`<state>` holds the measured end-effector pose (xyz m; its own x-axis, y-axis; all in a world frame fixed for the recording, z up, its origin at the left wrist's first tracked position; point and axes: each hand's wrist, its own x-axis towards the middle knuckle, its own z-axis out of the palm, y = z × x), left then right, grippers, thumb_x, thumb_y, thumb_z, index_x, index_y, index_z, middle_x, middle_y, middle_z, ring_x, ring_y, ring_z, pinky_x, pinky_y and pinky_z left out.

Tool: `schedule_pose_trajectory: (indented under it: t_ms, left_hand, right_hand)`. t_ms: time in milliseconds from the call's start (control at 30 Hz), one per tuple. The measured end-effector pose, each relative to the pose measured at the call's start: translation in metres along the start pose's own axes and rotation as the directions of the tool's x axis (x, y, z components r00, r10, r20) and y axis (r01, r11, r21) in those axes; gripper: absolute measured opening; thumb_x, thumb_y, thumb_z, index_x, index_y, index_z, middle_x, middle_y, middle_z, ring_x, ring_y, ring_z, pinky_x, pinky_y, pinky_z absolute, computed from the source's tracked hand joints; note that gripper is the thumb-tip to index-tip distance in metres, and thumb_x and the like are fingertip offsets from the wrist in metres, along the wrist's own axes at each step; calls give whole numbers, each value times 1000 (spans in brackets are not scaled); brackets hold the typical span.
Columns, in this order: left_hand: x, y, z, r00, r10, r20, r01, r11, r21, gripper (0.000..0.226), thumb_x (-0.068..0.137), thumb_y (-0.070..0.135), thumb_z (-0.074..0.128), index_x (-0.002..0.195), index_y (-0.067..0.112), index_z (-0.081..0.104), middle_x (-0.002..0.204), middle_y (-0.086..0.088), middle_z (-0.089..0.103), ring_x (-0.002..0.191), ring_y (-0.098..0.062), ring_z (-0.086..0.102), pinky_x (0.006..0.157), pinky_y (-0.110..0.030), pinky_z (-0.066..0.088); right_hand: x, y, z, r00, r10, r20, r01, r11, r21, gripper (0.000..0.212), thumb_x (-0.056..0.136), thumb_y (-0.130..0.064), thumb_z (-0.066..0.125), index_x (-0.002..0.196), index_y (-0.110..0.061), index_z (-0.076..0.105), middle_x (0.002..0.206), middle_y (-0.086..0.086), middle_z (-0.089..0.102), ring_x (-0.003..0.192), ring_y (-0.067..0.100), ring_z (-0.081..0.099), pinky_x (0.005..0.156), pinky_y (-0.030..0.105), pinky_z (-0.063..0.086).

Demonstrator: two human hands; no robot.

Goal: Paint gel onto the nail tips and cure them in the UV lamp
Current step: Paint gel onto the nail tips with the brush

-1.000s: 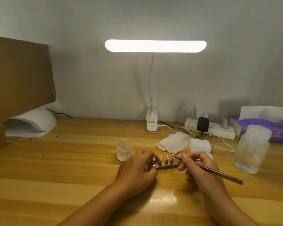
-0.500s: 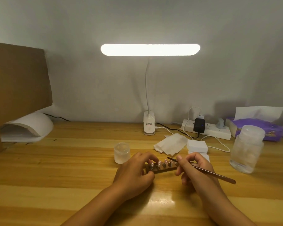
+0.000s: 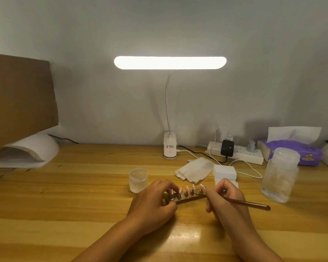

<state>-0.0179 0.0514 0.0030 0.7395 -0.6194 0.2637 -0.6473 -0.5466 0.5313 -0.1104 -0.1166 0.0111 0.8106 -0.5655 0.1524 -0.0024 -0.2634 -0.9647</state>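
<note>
Handling notes: nail tip holder and gel brush

Position: the holder bar (image 3: 186,199) lies on the wooden table (image 3: 83,186), front centre, carrying a row of nail tips (image 3: 187,188) that stand on small pegs. The left hand (image 3: 151,207) is closed on the bar's left end, fingers curled over it. The right hand (image 3: 225,199) grips a slim brush (image 3: 250,204) pen-fashion; the brush end is hidden behind the fingers near the rightmost tip. The UV lamp (image 3: 28,150), a white dome, sits well apart at far left. A small frosted jar (image 3: 138,179) stands just beside the left hand.

Handling, as judged: the tips appear thin, light and rigid, and probably seat loosely. Wet gel smears on contact. Hold the bar by its ends or underside only; keep it level during transfer to the lamp. Apply light brush pressure.
</note>
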Motion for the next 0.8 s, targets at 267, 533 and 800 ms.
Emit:
schedule_pose_trajectory:
  t_ms: [267, 533, 800]
  left_hand:
    - [0, -3, 0, 1000, 7, -16, -7, 1000, -25, 33, 86, 29, 60, 106, 54, 51, 107, 24, 53, 70, -1, 52, 62, -13, 36]
    - [-1, -4, 1, 1000, 16, -20, -17, 999, -28, 34, 89, 28, 60, 113, 51, 55, 111, 19, 54, 70, -2, 53, 64, -17, 39]
    - [1, -5, 2, 999, 27, -23, -27, 999, -16, 35, 88, 27, 61, 112, 52, 55, 110, 20, 53, 69, -3, 54, 60, -14, 34]
  right_hand:
    - [2, -4, -3, 994, 32, 108, -39, 997, 67, 17, 91, -23, 64, 89, -9, 56, 60, 4, 67, 45, 0, 52, 46, 21, 40]
    - [0, -1, -5, 997, 4, 72, -6, 999, 32, 19, 92, -24, 62, 85, -7, 57, 55, 0, 59, 43, 1, 47, 45, 20, 36]
    - [-1, -2, -3, 993, -32, 110, 28, 999, 33, 20, 91, -28, 63, 90, -9, 55, 60, 5, 67, 45, 6, 52, 43, 19, 41]
